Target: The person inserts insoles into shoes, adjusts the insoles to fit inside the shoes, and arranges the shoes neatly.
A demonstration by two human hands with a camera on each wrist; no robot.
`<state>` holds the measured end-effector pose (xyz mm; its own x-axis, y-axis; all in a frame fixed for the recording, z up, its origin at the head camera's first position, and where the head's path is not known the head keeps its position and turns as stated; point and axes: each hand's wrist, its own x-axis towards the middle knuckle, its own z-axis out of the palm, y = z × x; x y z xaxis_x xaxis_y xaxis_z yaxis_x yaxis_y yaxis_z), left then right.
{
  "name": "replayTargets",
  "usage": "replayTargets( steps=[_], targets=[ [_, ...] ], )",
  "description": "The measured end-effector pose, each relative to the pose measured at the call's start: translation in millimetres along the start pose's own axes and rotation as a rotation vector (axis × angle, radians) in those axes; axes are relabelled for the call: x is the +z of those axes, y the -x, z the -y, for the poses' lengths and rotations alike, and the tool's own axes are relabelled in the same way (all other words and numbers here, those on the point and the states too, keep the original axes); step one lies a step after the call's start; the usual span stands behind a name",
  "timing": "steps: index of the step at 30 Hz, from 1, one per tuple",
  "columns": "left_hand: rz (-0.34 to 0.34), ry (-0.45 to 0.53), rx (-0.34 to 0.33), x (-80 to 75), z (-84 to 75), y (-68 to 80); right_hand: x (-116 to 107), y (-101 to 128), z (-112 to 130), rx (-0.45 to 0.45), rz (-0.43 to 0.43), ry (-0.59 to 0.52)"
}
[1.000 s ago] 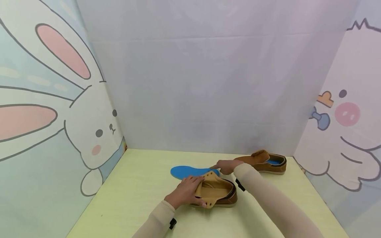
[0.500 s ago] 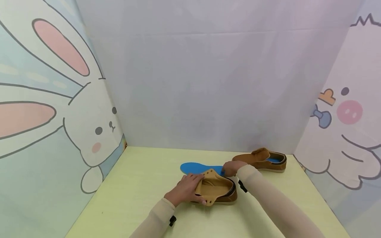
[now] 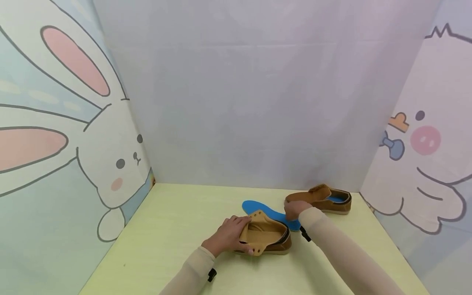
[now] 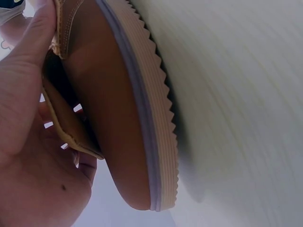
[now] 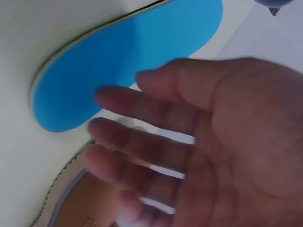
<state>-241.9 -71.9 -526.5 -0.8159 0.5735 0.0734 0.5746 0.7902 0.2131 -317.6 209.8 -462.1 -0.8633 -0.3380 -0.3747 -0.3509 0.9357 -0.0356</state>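
In the head view a brown leather shoe (image 3: 278, 248) lies on its sole with its tan-lined, eyeleted opening spread wide. My left hand (image 3: 228, 236) grips the front of that opening, thumb on the near flap and fingers over the far side. The left wrist view shows the thumb (image 4: 35, 35) against the upper, above a pale ridged sole. Behind the shoe lies a blue insole (image 3: 267, 211), partly hidden by it. At the insole's right end is my right hand (image 3: 296, 209). In the right wrist view its fingers are loosely extended, index fingertip overlapping the insole's edge.
A second brown shoe (image 3: 333, 205) stands at the back right, with a blue insole (image 3: 335, 199) inside it. The pale yellow table (image 3: 177, 229) is bounded by a grey back wall (image 3: 250, 102) and cartoon-printed side panels.
The blue insole has slid to the right and turned at an angle behind the shoe. My right hand has moved right with it, while the left hand keeps its grip on the shoe.
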Motion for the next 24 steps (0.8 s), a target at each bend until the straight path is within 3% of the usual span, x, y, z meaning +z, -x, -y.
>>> replayTargets(
  steps=[4, 9, 16, 24],
  targets=[
    [-0.002, 0.017, 0.004, 1.8, 0.1, 1.8, 7.3, -15.7, 2.2, -0.074, -0.089, -0.058],
    [-0.014, 0.021, 0.012, 3.4, 0.6, 1.8, 17.3, -34.6, 2.1, -0.145, -0.102, -0.158],
    [-0.015, 0.011, 0.032, 1.4, 0.1, 0.1, 40.0, -55.3, -0.6, -0.153, -0.119, -0.05],
    [0.004, -0.002, 0.0, -2.0, 0.7, 0.2, 47.3, -61.6, 2.9, -0.121, -0.187, 0.015]
  ],
)
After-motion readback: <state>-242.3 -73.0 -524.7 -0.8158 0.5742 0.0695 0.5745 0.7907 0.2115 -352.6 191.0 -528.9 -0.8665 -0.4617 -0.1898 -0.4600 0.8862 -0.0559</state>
